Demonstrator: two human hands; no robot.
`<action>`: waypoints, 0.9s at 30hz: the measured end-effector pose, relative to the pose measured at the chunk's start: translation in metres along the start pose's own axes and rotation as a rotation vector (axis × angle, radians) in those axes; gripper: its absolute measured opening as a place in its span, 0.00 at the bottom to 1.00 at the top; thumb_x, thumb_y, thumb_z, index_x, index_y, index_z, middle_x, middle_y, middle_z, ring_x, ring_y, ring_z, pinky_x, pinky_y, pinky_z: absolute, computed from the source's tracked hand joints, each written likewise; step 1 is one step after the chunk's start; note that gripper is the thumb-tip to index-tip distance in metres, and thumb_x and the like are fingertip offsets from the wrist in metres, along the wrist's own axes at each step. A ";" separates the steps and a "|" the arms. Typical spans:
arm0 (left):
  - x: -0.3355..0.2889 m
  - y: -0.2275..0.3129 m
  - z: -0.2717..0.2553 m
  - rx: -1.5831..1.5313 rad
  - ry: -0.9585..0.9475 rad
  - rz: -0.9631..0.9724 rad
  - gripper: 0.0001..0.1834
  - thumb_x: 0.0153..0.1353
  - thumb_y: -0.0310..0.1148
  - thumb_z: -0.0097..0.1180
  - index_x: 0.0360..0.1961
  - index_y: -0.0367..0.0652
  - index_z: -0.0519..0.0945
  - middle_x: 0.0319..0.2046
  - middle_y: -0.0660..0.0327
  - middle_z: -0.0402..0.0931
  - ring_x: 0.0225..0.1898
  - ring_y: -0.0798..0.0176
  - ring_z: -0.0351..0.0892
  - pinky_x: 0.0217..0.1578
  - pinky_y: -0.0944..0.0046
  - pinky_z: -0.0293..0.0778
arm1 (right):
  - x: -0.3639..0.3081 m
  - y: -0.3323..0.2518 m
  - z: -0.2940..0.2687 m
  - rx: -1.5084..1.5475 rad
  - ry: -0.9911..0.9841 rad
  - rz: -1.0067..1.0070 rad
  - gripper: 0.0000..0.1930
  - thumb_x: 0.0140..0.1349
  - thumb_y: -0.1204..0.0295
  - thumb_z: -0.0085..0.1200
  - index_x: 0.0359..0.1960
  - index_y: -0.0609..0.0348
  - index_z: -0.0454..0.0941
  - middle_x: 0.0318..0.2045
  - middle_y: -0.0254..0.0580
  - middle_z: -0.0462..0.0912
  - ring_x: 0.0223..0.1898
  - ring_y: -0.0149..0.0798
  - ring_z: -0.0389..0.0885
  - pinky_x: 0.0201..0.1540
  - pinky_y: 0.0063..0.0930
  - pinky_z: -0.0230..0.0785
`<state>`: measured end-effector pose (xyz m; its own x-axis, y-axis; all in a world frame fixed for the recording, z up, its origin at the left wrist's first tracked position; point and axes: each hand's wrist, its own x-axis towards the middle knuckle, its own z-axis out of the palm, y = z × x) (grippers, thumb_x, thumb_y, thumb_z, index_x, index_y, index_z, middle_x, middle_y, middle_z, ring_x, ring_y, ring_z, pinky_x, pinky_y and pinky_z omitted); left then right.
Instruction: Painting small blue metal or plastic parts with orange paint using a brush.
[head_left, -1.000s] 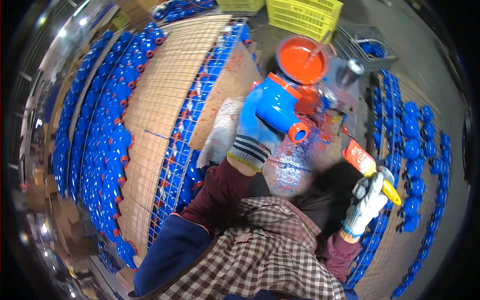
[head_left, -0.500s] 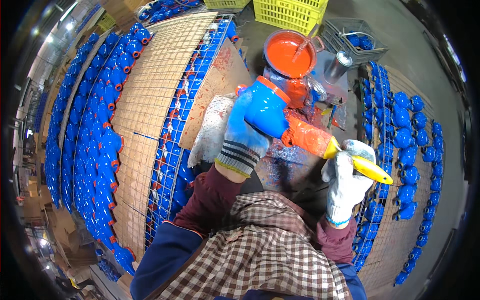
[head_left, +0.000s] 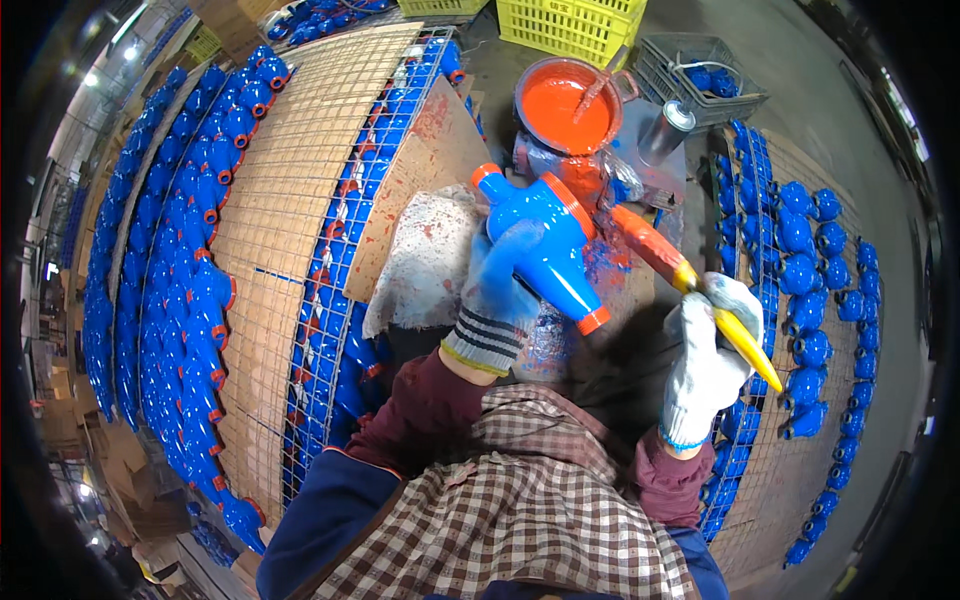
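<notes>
A glossy blue hollow fitting (head_left: pixel 545 235) with orange-red rims is held in my left hand (head_left: pixel 500 290), gloved and smeared blue. Its short spout points up and left, its wide mouth up and right, and its narrow end toward the lower right. My right hand (head_left: pixel 708 350), in a white glove, is closed on the yellow handle of a paintbrush (head_left: pixel 742 350). The brush's red-coated front part points up and left, its tip close to the wide mouth; whether they touch I cannot tell. Beyond the fitting stands a pot of red paint (head_left: pixel 566 105) with a stirring stick in it.
A metal can (head_left: pixel 666 133) stands right of the pot. Wire racks with boards (head_left: pixel 290 170) carry many blue fittings on the left, and another rack (head_left: pixel 770 490) does so on the right. A paint-spotted cloth (head_left: pixel 425 260) lies left of my hand. Yellow crates (head_left: pixel 570 30) and a grey crate (head_left: pixel 700 80) sit behind.
The fitting has turned in my left hand, so its narrow end now shows a red rim. The brush has come away from that end, and its tip has swung upward toward the wide mouth.
</notes>
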<state>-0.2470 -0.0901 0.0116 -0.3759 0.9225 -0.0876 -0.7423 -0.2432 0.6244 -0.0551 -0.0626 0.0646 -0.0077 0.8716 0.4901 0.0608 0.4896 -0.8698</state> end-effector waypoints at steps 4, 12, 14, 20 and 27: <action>-0.002 -0.007 0.008 0.037 0.009 0.037 0.30 0.47 0.35 0.64 0.51 0.38 0.69 0.42 0.57 0.74 0.42 0.58 0.80 0.45 0.58 0.79 | 0.005 -0.013 0.004 0.118 -0.101 0.157 0.12 0.51 0.85 0.62 0.37 0.64 0.78 0.37 0.43 0.80 0.38 0.34 0.80 0.44 0.24 0.73; 0.003 -0.017 0.005 0.062 -0.031 0.030 0.32 0.44 0.35 0.67 0.50 0.37 0.69 0.42 0.57 0.74 0.42 0.59 0.80 0.45 0.58 0.79 | 0.014 -0.014 0.002 -0.119 -0.280 -0.116 0.14 0.48 0.84 0.65 0.38 0.62 0.80 0.36 0.43 0.82 0.38 0.37 0.81 0.41 0.26 0.73; 0.005 -0.018 0.004 -0.002 -0.054 0.017 0.31 0.46 0.36 0.65 0.51 0.37 0.68 0.44 0.56 0.73 0.44 0.58 0.79 0.46 0.57 0.79 | 0.014 -0.012 0.000 -0.235 -0.354 -0.272 0.16 0.46 0.84 0.66 0.38 0.61 0.81 0.35 0.44 0.82 0.36 0.41 0.81 0.39 0.28 0.73; -0.004 -0.008 0.017 -0.110 0.073 -0.136 0.36 0.54 0.47 0.57 0.60 0.39 0.63 0.51 0.54 0.70 0.53 0.54 0.73 0.54 0.52 0.72 | 0.002 -0.002 -0.009 -0.265 -0.368 -0.273 0.15 0.46 0.83 0.66 0.37 0.59 0.82 0.33 0.43 0.82 0.36 0.43 0.80 0.39 0.30 0.72; -0.001 -0.001 0.013 -0.215 0.152 -0.140 0.30 0.59 0.49 0.55 0.57 0.43 0.65 0.48 0.55 0.72 0.48 0.53 0.75 0.49 0.51 0.74 | -0.007 0.008 -0.038 -0.052 -0.221 -0.086 0.12 0.45 0.83 0.65 0.32 0.58 0.79 0.33 0.40 0.79 0.36 0.41 0.78 0.41 0.31 0.71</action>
<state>-0.2389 -0.0867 0.0217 -0.3283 0.9001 -0.2865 -0.8870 -0.1895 0.4211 -0.0168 -0.0655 0.0559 -0.2334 0.8135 0.5327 0.1019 0.5652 -0.8186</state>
